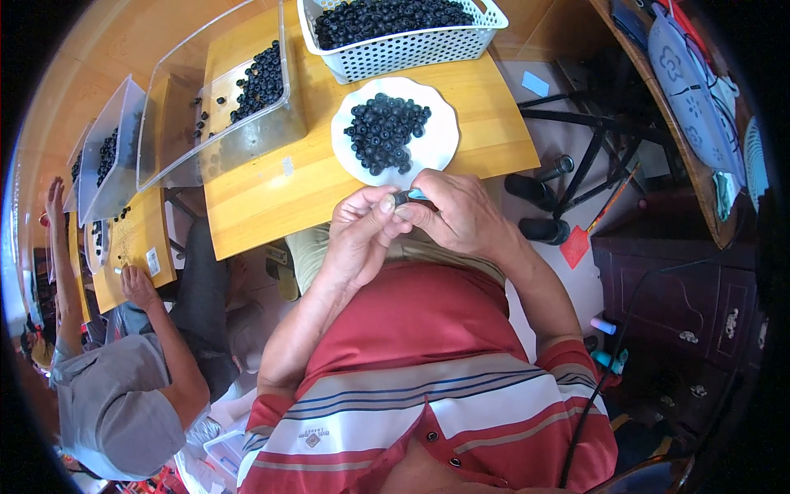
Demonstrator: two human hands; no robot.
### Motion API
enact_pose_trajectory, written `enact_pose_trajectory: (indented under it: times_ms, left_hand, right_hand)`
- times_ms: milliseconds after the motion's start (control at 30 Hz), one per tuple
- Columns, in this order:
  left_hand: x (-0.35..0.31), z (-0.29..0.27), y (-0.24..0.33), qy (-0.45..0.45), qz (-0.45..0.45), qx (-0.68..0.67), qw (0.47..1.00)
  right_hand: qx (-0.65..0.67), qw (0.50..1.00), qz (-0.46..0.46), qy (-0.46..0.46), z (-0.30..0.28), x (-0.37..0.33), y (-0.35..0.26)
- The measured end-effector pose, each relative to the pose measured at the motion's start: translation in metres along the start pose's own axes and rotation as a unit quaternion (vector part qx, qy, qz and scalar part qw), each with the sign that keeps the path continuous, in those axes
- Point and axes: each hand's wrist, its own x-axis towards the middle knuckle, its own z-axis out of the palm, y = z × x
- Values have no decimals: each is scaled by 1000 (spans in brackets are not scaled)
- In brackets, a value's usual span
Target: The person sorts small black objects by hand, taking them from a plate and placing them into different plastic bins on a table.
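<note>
Just in front of the table's near edge, my two hands meet with their fingertips almost touching. A small dark round piece [401, 198] is pinched in the fingers of my left hand [360, 233]. My right hand [457, 212] is closed around a small light-blue object [418, 195], mostly hidden by the fingers, against the dark piece. Beyond them on the wooden table [321, 185] stands a white scalloped plate [445, 148], heaped with several small round black pieces [383, 132] like beads.
A white perforated basket [403, 58] full of black pieces stands behind the plate. To its left is a clear plastic bin [290, 123], partly filled. At far left, a person in grey [123, 403] works at another table [132, 239]. A dark cabinet [675, 305] stands right.
</note>
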Motion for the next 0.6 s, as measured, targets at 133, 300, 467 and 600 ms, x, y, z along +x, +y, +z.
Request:
enact_pose_trajectory:
  times_ms: [133, 300, 467, 600]
  left_hand:
    - [0, 1, 1, 1, -3, -5, 1000]
    - [0, 1, 0, 5, -3, -2, 1000]
    - [1, 4, 1, 8, 1, 3, 1000]
    - [1, 7, 2, 1, -3, 2, 1000]
  right_hand:
    - [-15, 1000, 2, -4, -1, 1, -2]
    - [-74, 997, -12, -10, -2, 0, -5]
    - [-48, 998, -29, 27, 1, -1, -5]
    - [-28, 1000, 0, 12, -3, -2, -2]
